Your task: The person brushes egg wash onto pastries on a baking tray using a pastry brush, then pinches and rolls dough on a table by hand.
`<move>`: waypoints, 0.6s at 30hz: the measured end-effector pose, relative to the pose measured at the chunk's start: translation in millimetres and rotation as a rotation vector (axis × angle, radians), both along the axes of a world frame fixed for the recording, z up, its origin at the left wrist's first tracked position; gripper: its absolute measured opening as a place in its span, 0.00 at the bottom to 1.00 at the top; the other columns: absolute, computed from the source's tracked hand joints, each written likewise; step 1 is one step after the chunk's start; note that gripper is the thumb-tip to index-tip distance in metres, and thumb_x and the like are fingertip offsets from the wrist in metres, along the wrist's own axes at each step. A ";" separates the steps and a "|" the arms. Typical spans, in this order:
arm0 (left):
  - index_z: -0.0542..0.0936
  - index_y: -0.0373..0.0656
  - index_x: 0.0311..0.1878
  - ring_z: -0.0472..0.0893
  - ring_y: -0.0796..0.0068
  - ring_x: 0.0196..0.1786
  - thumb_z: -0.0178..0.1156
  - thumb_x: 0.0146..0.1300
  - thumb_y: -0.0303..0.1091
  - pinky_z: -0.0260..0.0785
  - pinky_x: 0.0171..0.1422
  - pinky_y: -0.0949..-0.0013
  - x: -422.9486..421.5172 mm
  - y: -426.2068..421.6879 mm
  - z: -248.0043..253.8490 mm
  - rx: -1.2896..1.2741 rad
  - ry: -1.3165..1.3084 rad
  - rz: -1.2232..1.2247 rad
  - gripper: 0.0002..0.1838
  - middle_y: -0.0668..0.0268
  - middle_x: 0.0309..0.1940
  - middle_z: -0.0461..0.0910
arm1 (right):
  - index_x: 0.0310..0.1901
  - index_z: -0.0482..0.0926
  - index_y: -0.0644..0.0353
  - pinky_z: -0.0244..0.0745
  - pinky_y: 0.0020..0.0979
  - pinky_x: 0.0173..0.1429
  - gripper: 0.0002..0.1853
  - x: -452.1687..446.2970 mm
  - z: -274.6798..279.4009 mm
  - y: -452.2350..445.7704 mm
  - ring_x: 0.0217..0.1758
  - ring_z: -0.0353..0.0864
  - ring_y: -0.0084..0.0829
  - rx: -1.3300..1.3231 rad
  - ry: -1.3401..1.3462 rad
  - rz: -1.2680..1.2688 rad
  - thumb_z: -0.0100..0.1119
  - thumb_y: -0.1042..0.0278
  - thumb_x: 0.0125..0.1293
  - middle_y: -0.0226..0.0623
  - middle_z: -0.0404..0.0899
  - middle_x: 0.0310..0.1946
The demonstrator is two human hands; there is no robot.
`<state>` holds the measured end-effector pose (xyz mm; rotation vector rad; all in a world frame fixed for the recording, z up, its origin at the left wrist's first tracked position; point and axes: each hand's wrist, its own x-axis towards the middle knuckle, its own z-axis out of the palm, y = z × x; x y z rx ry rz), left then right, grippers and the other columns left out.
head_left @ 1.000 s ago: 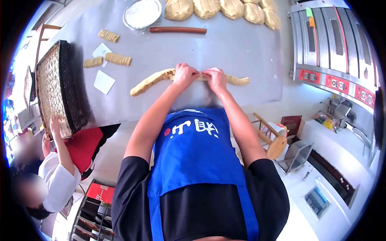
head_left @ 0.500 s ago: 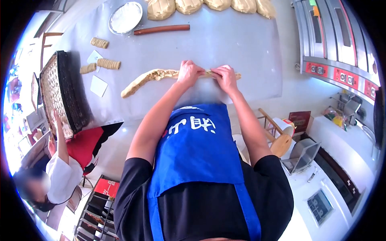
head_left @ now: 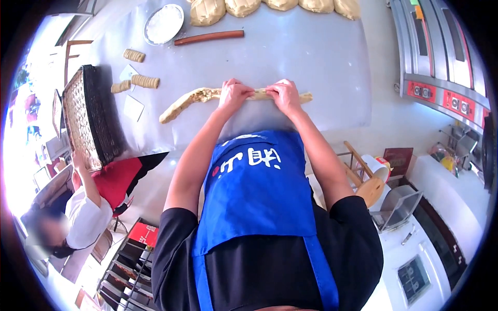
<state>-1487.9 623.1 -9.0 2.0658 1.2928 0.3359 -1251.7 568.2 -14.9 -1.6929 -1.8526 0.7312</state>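
Note:
A long strip of dough point(head_left: 181, 104) lies across the metal table, its left part open with a crumbly brown filling showing. My left hand point(head_left: 235, 96) pinches the dough near its middle. To the right of it, my right hand point(head_left: 284, 96) grips the same strip, fingers closed on its edge. Between the two hands a short pale stretch of dough shows, looking closed over. The strip's right end sticks out past my right hand. My fingertips partly hide the dough under them.
Beyond the hands are a brown rolling stick point(head_left: 209, 37), a bowl of white powder point(head_left: 164, 24) and several dough lumps point(head_left: 244, 6). Ridged dough pieces point(head_left: 145, 81) and white cards point(head_left: 133, 108) lie left, near a large tray point(head_left: 82, 122) and another person point(head_left: 89, 212). Ovens point(head_left: 441, 52) stand right.
My hands first shifted right along the strip; since then my left hand has moved back left, widening the gap between them. The camera view has shifted, and the other person's hand sits lower on the tray.

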 end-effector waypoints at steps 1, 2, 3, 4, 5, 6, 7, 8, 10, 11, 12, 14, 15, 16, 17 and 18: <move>0.96 0.51 0.41 0.88 0.63 0.51 0.78 0.60 0.40 0.74 0.64 0.57 0.0 3.5 1.2 -0.021 0.027 -0.032 0.08 0.65 0.38 0.93 | 0.46 0.94 0.54 0.78 0.41 0.58 0.12 -1.6 6.3 3.1 0.48 0.87 0.39 0.005 -0.001 0.004 0.77 0.64 0.61 0.34 0.93 0.39; 0.96 0.51 0.41 0.88 0.63 0.51 0.78 0.60 0.40 0.74 0.64 0.57 -0.5 7.1 2.4 -0.016 0.025 -0.031 0.08 0.65 0.38 0.93 | 0.44 0.94 0.53 0.78 0.42 0.58 0.10 -3.3 12.6 6.0 0.47 0.87 0.39 -0.026 0.078 0.005 0.77 0.63 0.62 0.34 0.93 0.38; 0.95 0.51 0.44 0.89 0.62 0.50 0.77 0.61 0.40 0.76 0.63 0.57 -1.0 9.5 1.1 -0.207 -0.035 0.040 0.10 0.64 0.39 0.93 | 0.42 0.94 0.52 0.78 0.43 0.58 0.09 -6.8 18.6 8.4 0.46 0.87 0.39 -0.058 0.156 0.004 0.76 0.62 0.62 0.34 0.92 0.37; 0.95 0.52 0.48 0.91 0.62 0.48 0.77 0.61 0.41 0.77 0.62 0.58 -0.9 10.2 -1.0 -0.402 -0.096 0.108 0.12 0.63 0.39 0.94 | 0.42 0.94 0.52 0.78 0.43 0.58 0.09 -12.8 12.2 9.7 0.46 0.87 0.39 -0.057 0.152 0.002 0.76 0.62 0.62 0.34 0.92 0.37; 0.95 0.52 0.48 0.91 0.62 0.48 0.77 0.61 0.41 0.77 0.62 0.58 -1.2 9.6 -3.3 -0.405 -0.101 0.106 0.12 0.63 0.39 0.94 | 0.40 0.94 0.52 0.78 0.43 0.57 0.08 -21.3 4.1 11.7 0.46 0.87 0.39 0.037 0.117 0.042 0.76 0.61 0.62 0.34 0.92 0.37; 0.94 0.52 0.51 0.92 0.62 0.47 0.76 0.63 0.40 0.78 0.62 0.58 -2.8 8.5 -6.3 -0.387 -0.164 0.119 0.14 0.62 0.40 0.94 | 0.37 0.94 0.52 0.78 0.44 0.57 0.07 -27.5 2.3 12.8 0.46 0.87 0.40 0.131 0.084 0.085 0.76 0.60 0.62 0.34 0.92 0.36; 0.92 0.51 0.55 0.93 0.63 0.46 0.75 0.64 0.40 0.79 0.61 0.59 -6.6 6.1 -9.2 -0.368 -0.226 0.135 0.17 0.61 0.41 0.94 | 0.39 0.93 0.57 0.82 0.43 0.54 0.09 -30.1 1.6 11.9 0.45 0.87 0.42 0.133 0.001 0.129 0.75 0.61 0.62 0.37 0.92 0.37; 0.92 0.51 0.55 0.93 0.63 0.46 0.75 0.64 0.40 0.79 0.61 0.59 -8.3 2.6 -12.0 -0.370 -0.227 0.144 0.17 0.61 0.41 0.94 | 0.39 0.93 0.57 0.82 0.43 0.54 0.09 -34.3 1.7 10.7 0.45 0.87 0.42 0.130 0.003 0.137 0.75 0.61 0.62 0.37 0.92 0.37; 0.90 0.49 0.58 0.93 0.65 0.45 0.74 0.65 0.40 0.79 0.61 0.58 -5.1 2.9 -18.0 -0.268 -0.112 0.098 0.19 0.62 0.40 0.94 | 0.38 0.93 0.56 0.82 0.44 0.54 0.08 -40.7 2.7 17.4 0.45 0.87 0.43 -0.042 -0.090 0.065 0.74 0.63 0.63 0.40 0.92 0.38; 0.88 0.48 0.59 0.91 0.61 0.49 0.73 0.66 0.41 0.76 0.65 0.55 -6.8 2.2 -19.5 -0.302 -0.149 0.100 0.19 0.61 0.40 0.93 | 0.38 0.93 0.56 0.82 0.44 0.54 0.08 -43.6 3.9 18.0 0.45 0.87 0.43 -0.039 -0.088 0.080 0.74 0.63 0.63 0.40 0.92 0.38; 0.88 0.48 0.59 0.91 0.61 0.49 0.73 0.66 0.41 0.76 0.65 0.55 -10.6 0.3 -14.7 -0.297 -0.151 0.115 0.19 0.61 0.40 0.93 | 0.39 0.93 0.55 0.82 0.45 0.54 0.07 -44.5 4.9 17.8 0.44 0.88 0.44 -0.083 -0.053 0.019 0.74 0.64 0.63 0.40 0.92 0.37; 0.85 0.46 0.64 0.86 0.54 0.56 0.73 0.67 0.43 0.71 0.68 0.51 -20.8 -8.0 -0.3 0.010 -0.127 0.158 0.24 0.58 0.46 0.91 | 0.41 0.93 0.54 0.81 0.46 0.55 0.07 -52.2 10.0 19.1 0.44 0.88 0.46 -0.126 -0.022 -0.030 0.74 0.66 0.63 0.39 0.92 0.36; 0.83 0.45 0.61 0.80 0.50 0.60 0.76 0.63 0.42 0.68 0.69 0.48 -32.1 -10.8 2.0 0.132 -0.109 0.191 0.26 0.56 0.53 0.86 | 0.43 0.93 0.56 0.82 0.47 0.54 0.08 -56.9 15.3 19.2 0.43 0.88 0.47 -0.072 0.035 -0.079 0.74 0.66 0.63 0.41 0.92 0.36; 0.83 0.45 0.61 0.80 0.50 0.60 0.76 0.63 0.42 0.68 0.69 0.48 -49.1 -12.3 12.7 0.131 -0.111 0.191 0.26 0.56 0.53 0.86 | 0.45 0.93 0.58 0.83 0.47 0.53 0.10 -60.6 21.9 18.5 0.42 0.88 0.48 -0.020 0.091 -0.133 0.74 0.67 0.63 0.42 0.92 0.36; 0.83 0.45 0.58 0.80 0.50 0.61 0.77 0.60 0.42 0.69 0.70 0.48 -71.2 -12.4 24.1 0.200 -0.082 0.150 0.25 0.56 0.55 0.86 | 0.50 0.91 0.59 0.81 0.46 0.57 0.15 -63.0 28.5 17.6 0.48 0.89 0.46 0.053 -0.004 -0.048 0.77 0.67 0.62 0.42 0.92 0.42; 0.83 0.44 0.55 0.80 0.50 0.63 0.79 0.58 0.41 0.69 0.70 0.47 -90.3 -11.5 31.9 0.268 -0.052 0.108 0.24 0.55 0.57 0.85 | 0.50 0.91 0.59 0.81 0.46 0.57 0.15 -70.2 29.0 16.3 0.48 0.89 0.46 0.050 -0.008 -0.053 0.77 0.67 0.62 0.42 0.92 0.42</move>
